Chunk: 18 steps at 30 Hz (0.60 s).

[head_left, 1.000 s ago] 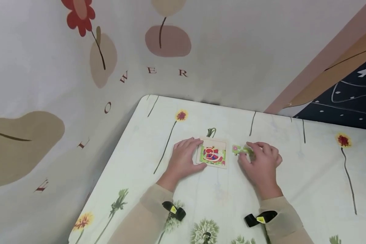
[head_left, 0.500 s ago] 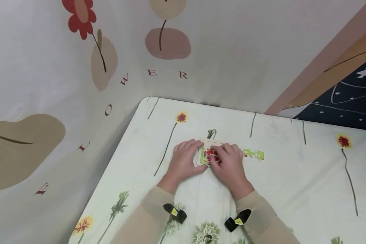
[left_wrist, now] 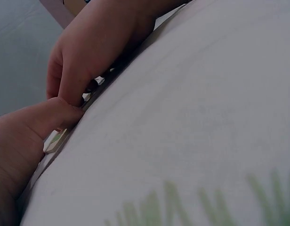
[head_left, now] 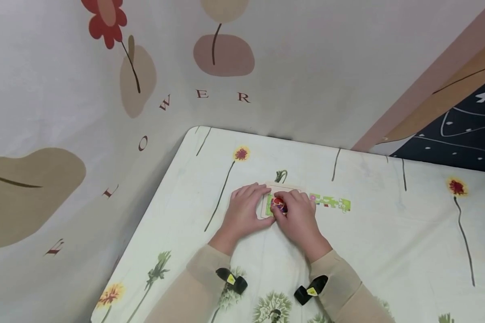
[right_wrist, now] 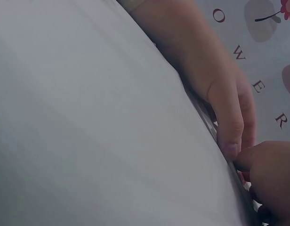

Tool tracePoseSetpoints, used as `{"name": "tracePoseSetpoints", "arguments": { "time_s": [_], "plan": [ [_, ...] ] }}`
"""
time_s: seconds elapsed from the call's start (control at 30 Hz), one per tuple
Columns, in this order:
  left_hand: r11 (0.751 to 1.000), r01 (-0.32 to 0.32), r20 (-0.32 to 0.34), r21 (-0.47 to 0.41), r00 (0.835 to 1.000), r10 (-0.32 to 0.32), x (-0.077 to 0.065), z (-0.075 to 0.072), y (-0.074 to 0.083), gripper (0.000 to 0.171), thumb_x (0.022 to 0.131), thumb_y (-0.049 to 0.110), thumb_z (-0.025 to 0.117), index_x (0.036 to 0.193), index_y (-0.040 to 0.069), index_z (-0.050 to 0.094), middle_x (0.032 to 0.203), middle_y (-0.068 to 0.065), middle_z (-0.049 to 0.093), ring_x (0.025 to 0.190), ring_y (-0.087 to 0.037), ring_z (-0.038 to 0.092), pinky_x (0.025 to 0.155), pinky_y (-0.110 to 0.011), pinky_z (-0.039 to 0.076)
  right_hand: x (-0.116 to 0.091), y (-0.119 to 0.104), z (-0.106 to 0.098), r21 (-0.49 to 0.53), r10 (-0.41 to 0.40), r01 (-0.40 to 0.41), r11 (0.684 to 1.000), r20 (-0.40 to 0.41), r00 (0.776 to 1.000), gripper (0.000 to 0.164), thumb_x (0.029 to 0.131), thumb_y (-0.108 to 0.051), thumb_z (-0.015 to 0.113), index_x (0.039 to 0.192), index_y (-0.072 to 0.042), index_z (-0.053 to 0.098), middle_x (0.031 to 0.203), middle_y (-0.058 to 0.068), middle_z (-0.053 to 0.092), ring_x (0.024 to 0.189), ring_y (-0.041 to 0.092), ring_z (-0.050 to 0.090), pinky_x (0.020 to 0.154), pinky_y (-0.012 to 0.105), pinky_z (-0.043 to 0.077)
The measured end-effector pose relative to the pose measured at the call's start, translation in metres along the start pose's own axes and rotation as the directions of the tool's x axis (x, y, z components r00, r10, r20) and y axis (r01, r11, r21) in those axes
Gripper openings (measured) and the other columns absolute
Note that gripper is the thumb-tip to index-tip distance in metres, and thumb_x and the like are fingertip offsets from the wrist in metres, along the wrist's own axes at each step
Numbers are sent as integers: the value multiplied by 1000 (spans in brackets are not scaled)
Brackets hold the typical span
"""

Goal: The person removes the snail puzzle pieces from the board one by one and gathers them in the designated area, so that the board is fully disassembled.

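Note:
A small square wooden puzzle board (head_left: 289, 185) with a green and red picture lies on the table in the head view. My left hand (head_left: 244, 213) grips its left side, fingers along the far left corner and thumb at the near edge. My right hand (head_left: 299, 217) reaches over the board and covers its right part. Between its thumb and index finger shows a red and purple puzzle piece (head_left: 278, 202), which they pinch. In the left wrist view the right hand's fingertips meet the left thumb (left_wrist: 65, 113) close over the board's corner.
Right of the board lies a row of loose green puzzle pieces (head_left: 329, 202), one with a pink flower. A white cloth with printed flowers covers the table (head_left: 388, 233). Behind it hangs a printed curtain (head_left: 299, 80) with lettering.
My right hand has moved left, from the loose pieces onto the board, and then slightly further left with its fingertips on the picture. The left hand stays at the board's left side.

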<state>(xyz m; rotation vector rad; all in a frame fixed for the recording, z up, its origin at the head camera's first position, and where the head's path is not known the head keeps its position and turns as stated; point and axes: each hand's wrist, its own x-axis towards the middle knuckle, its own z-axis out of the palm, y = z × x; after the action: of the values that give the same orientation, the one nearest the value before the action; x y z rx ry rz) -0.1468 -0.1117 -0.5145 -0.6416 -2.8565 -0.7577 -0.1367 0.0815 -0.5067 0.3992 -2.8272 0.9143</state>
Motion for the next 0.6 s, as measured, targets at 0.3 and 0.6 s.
{"name": "tracePoseSetpoints", "arguments": {
  "time_s": [0.3,0.6],
  "plan": [
    [1000,-11,-6,-6,1000,10,0,0,-1,77,83,50,87,147,17,63,154,-4,58,146,-26,47,116,-53,35,1,0,-1,18,18,-18,1000,3,1000,35,95,-28,81,125,-12,75,105,4,67,97,30,54,90,54,38],
    [1000,-11,-4,-27,1000,11,1,-1,0,77,82,50,88,147,16,63,154,-5,58,145,-27,48,116,-54,35,1,1,0,19,22,-22,1000,2,1000,34,95,-27,81,125,-12,73,106,5,68,96,30,53,90,55,37]
  ]
}}
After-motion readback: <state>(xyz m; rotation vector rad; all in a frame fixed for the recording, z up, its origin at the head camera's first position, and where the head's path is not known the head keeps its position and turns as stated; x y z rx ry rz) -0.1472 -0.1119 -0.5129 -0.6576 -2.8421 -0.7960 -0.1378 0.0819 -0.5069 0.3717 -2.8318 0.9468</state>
